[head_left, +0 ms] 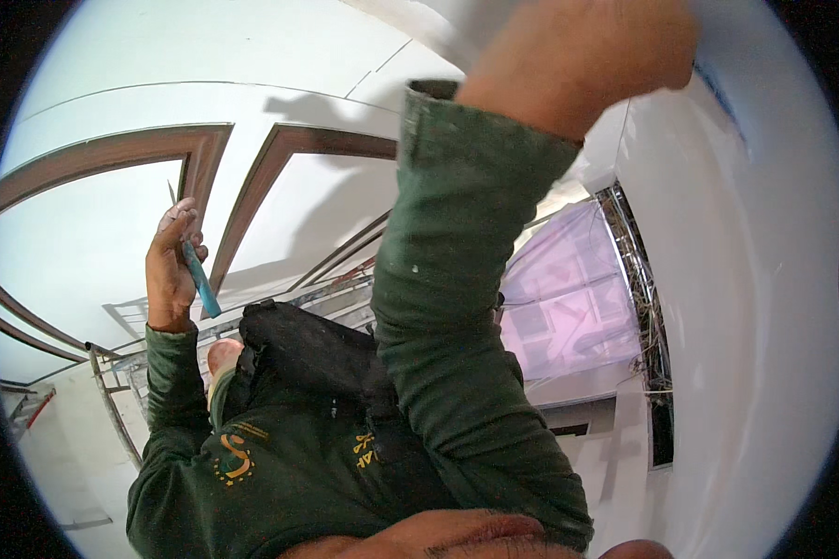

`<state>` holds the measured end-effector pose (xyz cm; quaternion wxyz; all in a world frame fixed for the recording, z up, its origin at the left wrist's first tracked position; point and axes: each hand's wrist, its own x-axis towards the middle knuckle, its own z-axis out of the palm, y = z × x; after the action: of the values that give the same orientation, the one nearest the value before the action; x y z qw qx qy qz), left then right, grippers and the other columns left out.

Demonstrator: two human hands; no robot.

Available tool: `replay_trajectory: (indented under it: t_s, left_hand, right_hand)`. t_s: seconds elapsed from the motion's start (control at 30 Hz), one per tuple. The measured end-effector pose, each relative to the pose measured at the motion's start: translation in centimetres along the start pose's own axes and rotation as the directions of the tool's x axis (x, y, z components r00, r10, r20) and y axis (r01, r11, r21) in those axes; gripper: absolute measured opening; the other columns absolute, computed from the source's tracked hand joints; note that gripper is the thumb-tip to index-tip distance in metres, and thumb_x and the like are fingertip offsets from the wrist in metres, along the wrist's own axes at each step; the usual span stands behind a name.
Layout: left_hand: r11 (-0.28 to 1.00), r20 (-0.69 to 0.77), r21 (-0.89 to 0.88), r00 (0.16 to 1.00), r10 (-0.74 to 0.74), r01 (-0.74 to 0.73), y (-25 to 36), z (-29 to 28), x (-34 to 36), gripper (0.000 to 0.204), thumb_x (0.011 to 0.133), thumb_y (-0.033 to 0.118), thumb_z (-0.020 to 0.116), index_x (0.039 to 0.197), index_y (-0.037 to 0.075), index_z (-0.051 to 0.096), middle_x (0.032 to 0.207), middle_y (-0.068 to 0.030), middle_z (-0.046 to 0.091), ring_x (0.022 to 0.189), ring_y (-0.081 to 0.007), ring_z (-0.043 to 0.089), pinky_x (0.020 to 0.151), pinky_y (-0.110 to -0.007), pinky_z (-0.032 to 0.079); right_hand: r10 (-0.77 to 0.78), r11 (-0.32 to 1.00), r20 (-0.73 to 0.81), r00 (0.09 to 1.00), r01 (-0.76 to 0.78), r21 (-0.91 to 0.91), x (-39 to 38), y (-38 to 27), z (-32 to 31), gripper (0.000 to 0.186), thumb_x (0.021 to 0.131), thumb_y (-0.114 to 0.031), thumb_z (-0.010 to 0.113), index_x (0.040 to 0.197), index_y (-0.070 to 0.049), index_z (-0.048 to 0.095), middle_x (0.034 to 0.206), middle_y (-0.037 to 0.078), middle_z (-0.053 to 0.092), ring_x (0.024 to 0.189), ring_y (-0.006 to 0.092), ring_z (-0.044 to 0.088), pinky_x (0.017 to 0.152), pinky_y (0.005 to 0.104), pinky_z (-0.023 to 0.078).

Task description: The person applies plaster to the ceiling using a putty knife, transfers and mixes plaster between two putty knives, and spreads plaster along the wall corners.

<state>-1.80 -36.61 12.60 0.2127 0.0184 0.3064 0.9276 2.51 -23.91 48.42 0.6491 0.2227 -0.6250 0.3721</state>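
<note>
My left hand is closed around a blue-handled putty knife, held out to the left. Its thin metal blade points up and is seen nearly edge-on. White smears show on the fingers. My right arm is raised across the middle of the view, and my right hand is up by the white surface on the right. That hand looks closed, but its fingers are partly cut off by the top edge and turned away, so whatever it holds is hidden.
Brown wooden frames are set in the white wall on the left. Metal scaffold bars stand below my left arm. A pinkish translucent sheet hangs right of my raised arm, beside a dark gap with loose wires.
</note>
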Motion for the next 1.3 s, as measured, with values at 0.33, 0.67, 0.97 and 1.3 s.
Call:
replay_trajectory:
  t_s: [0.33,0.67,0.97,1.3]
  left_hand:
    - [1.000,0.012,0.010,1.000,-0.012,0.012,-1.1,2.0,0.0,0.041,0.084,0.018,0.058,0.120,0.002,0.048,0.089,0.0027,0.048,0.065,-0.0055,0.041,0.054,-0.019,0.035]
    - [0.997,-0.031,0.057,0.998,-0.051,0.053,-3.8,1.0,0.3,0.042,0.085,0.021,0.057,0.121,0.002,0.048,0.098,0.0012,0.045,0.065,-0.0051,0.039,0.052,-0.019,0.032]
    - [0.990,-0.119,0.027,0.984,-0.134,0.138,-6.7,-0.6,0.9,0.037,0.083,0.023,0.059,0.116,0.008,0.054,0.093,0.0031,0.046,0.065,-0.0062,0.039,0.056,-0.019,0.034]
    - [0.986,-0.083,0.020,0.983,-0.162,0.164,-8.8,-1.0,1.5,0.039,0.083,0.022,0.061,0.116,0.004,0.053,0.092,0.0021,0.046,0.064,-0.0051,0.042,0.053,-0.018,0.034]
  right_hand:
    - [-0.143,0.977,0.013,0.990,0.143,-0.161,-5.3,-1.1,0.6,0.023,0.082,-0.007,0.053,0.102,0.005,0.052,0.101,0.014,0.057,0.099,0.0243,0.055,0.087,0.0326,0.044]
    - [0.236,0.969,-0.316,0.919,-0.198,0.145,-4.7,0.6,-8.1,0.028,0.083,-0.002,0.048,0.106,0.013,0.043,0.103,0.021,0.054,0.098,0.0319,0.055,0.092,0.0403,0.045]
    - [0.139,0.990,-0.355,0.924,-0.124,0.067,-0.6,3.0,-17.3,0.030,0.078,0.002,0.047,0.106,0.011,0.044,0.103,0.024,0.053,0.094,0.0350,0.056,0.086,0.0446,0.048]
    - [0.140,0.987,-0.356,0.924,-0.102,0.122,4.2,6.4,-20.0,0.022,0.078,0.002,0.040,0.090,0.020,0.040,0.103,0.027,0.046,0.097,0.0372,0.050,0.095,0.0493,0.045]
